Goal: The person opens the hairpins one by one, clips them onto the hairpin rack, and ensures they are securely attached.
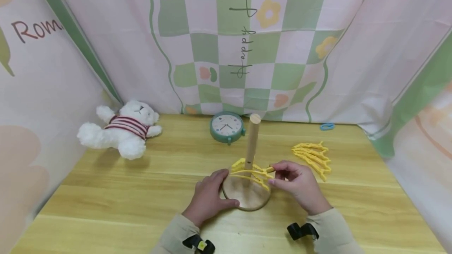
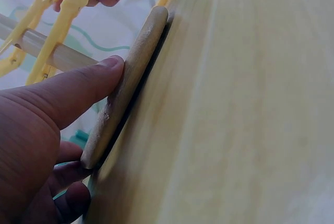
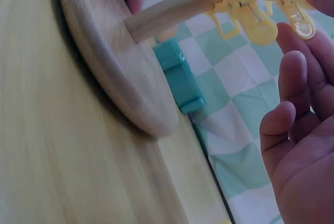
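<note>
A round wooden base (image 1: 248, 200) with an upright wooden post (image 1: 252, 140) stands on the table. My left hand (image 1: 209, 198) holds the base by its left edge; in the left wrist view the thumb lies over the rim (image 2: 133, 72) and the fingers curl at its far side. Two yellow clips are clamped round the post, one above the other, seen as a lower clip (image 3: 250, 10) and an upper clip (image 3: 295, 7) in the right wrist view. My right hand (image 1: 298, 185) pinches the upper clip's handle end between thumb and forefinger, right of the post.
Several yellow clips (image 1: 312, 156) lie in a fan on the table to the right. Behind the post rests a teal clock (image 1: 226, 126); a white teddy bear (image 1: 127, 128) lies at the left. A small blue clip-like item (image 1: 327, 126) is near the back edge.
</note>
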`<action>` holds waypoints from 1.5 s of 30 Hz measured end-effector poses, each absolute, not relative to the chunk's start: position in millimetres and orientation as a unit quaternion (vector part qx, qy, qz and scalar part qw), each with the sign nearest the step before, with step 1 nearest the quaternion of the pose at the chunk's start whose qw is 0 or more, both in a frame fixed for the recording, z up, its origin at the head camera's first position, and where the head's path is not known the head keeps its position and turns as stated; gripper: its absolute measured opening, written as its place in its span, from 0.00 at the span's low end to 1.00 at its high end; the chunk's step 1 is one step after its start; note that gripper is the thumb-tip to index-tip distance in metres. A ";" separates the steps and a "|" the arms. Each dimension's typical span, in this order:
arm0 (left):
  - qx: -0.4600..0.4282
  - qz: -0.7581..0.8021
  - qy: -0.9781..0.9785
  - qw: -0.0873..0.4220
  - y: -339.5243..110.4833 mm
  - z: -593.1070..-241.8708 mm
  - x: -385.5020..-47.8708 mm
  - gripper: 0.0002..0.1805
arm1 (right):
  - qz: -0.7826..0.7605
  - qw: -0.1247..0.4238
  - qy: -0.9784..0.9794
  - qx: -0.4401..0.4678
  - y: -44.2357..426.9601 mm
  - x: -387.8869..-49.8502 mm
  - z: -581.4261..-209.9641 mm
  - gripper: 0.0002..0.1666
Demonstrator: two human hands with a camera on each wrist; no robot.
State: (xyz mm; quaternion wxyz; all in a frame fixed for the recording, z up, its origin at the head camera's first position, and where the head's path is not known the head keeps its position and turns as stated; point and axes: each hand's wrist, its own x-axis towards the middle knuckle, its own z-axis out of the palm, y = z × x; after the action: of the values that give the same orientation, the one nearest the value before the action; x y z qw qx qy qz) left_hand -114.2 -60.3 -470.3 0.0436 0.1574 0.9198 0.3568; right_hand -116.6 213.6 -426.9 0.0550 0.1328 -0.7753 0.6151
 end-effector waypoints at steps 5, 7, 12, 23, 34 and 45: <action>0.158 0.361 0.918 0.046 -60.4 -469.8 -115.3 0.53 | 0.597 0.047 -0.789 0.134 216.7 -116.2 -425.7 0.18; 0.159 0.360 0.918 0.044 -60.4 -470.4 -115.3 0.53 | 0.598 0.043 -0.788 0.139 217.2 -115.8 -425.4 0.19; 0.159 0.360 0.918 0.043 -60.0 -471.4 -114.8 0.53 | 0.601 0.035 -0.786 0.143 218.6 -115.1 -425.7 0.19; 0.159 0.361 0.918 0.049 -60.7 -466.9 -115.0 0.53 | 0.609 0.033 -0.779 0.145 217.1 -113.6 -423.3 0.19; 0.160 0.357 0.920 0.041 -60.2 -468.5 -114.4 0.53 | 0.601 0.033 -0.784 0.152 217.2 -112.5 -423.9 0.18; 0.159 0.353 0.921 0.042 -59.9 -469.5 -114.7 0.53 | 0.592 0.023 -0.789 0.162 216.2 -109.9 -421.6 0.19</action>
State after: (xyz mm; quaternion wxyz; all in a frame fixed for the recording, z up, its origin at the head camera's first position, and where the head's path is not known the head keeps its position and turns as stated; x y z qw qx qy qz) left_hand -114.7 -59.9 -469.5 0.0418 0.1590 0.9211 0.3528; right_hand -109.9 216.2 -421.6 0.0227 0.1616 -0.7890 0.5924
